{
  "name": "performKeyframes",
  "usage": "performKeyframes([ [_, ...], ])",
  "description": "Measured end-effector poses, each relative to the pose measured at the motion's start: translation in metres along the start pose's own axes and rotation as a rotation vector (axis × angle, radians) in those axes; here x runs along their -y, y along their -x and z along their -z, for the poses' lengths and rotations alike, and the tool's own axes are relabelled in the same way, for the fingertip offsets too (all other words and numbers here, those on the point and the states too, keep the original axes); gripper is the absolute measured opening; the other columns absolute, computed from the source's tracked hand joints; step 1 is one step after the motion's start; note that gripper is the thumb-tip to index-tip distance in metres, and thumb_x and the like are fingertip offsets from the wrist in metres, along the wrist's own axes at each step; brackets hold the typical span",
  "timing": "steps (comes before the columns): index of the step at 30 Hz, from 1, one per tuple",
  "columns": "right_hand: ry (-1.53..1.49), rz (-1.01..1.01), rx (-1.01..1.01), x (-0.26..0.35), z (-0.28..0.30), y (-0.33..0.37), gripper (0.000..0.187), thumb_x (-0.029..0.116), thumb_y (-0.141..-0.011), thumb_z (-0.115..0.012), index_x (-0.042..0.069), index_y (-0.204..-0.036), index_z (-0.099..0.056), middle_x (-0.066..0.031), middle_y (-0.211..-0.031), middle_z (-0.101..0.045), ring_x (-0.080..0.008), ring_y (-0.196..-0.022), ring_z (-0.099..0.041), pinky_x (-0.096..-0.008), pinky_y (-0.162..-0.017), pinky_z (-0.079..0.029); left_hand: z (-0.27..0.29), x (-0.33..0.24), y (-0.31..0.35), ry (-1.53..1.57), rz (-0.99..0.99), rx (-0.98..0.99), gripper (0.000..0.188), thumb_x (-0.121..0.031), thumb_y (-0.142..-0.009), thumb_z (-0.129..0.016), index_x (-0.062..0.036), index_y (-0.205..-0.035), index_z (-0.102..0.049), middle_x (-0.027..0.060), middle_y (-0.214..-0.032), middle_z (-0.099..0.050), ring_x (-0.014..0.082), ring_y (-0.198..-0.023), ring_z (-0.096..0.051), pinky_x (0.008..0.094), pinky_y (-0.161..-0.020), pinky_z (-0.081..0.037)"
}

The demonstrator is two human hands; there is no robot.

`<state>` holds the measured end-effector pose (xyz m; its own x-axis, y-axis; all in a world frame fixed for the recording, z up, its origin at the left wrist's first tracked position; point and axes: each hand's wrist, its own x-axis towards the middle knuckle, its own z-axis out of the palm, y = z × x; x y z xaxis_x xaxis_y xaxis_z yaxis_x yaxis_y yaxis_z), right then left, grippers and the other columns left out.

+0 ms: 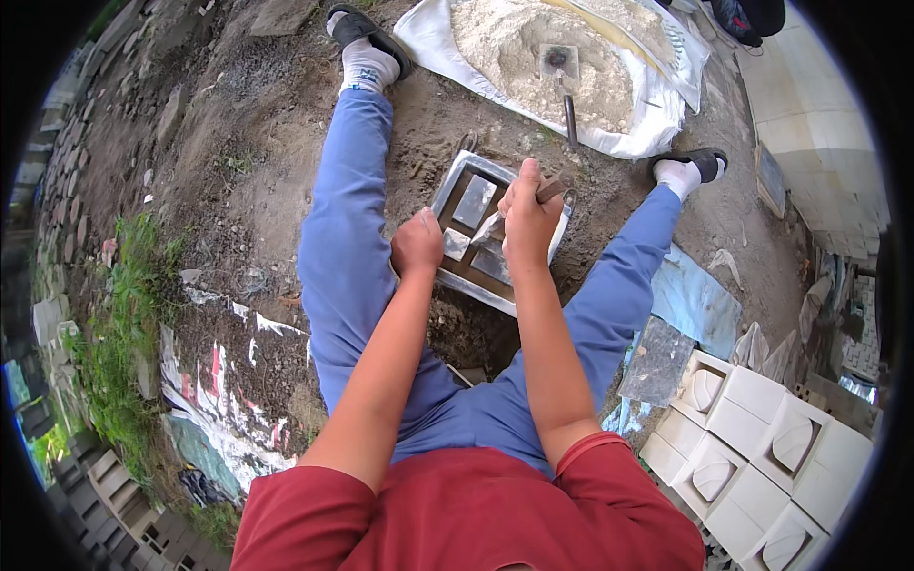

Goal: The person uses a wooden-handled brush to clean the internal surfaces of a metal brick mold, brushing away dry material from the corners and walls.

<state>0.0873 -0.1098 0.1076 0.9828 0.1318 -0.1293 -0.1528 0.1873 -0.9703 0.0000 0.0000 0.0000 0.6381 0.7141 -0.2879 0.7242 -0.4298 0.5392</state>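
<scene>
Pale powder (pixel 495 71) is heaped on a white sack (pixel 426 36) beyond the silver-rimmed rectangular mould (pixel 475 291), set between blue-trousered legs (pixel 345 205) and partly covered by the right hand (pixel 531 217), closed thumb-up around a brown-handled metal tool (pixel 552 189). The left hand (pixel 417 244) is curled at the mould's left edge; its hold cannot be told.

Looks metallic and scuffed on the rectangular frame (pixel 477 291), matt and clothlike on the trousers (pixel 345 224), rough and powdery across the heap (pixel 500 59), smooth on the cream blocks (pixel 755 395).
</scene>
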Motion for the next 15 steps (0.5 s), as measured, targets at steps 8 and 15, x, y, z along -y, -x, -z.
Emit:
performKeyframes([
  [8,0.100,0.086,0.046,0.007,-0.014,-0.008,0.053,0.035,-0.110,-0.059,0.015,-0.064,-0.042,0.0076,-0.057,-0.036,-0.0059,-0.049,-0.033,-0.0291,-0.048,-0.027,0.003,0.009,-0.010,0.012,-0.042,-0.061,0.052,-0.043,-0.106,-0.039,-0.0096,-0.101,-0.078,0.0256,-0.093,-0.074,0.0490,-0.088,-0.071,0.0594,-0.081,-0.055],
  [15,0.127,0.026,0.054,0.003,-0.019,-0.026,0.054,0.032,-0.110,-0.058,0.016,-0.062,-0.039,0.0081,-0.056,-0.036,-0.0057,-0.048,-0.030,-0.0285,-0.047,-0.027,0.001,0.011,-0.010,0.012,-0.047,-0.065,0.054,-0.043,-0.107,-0.037,-0.0089,-0.101,-0.078,0.0260,-0.095,-0.074,0.0494,-0.089,-0.070,0.0592,-0.080,-0.054],
])
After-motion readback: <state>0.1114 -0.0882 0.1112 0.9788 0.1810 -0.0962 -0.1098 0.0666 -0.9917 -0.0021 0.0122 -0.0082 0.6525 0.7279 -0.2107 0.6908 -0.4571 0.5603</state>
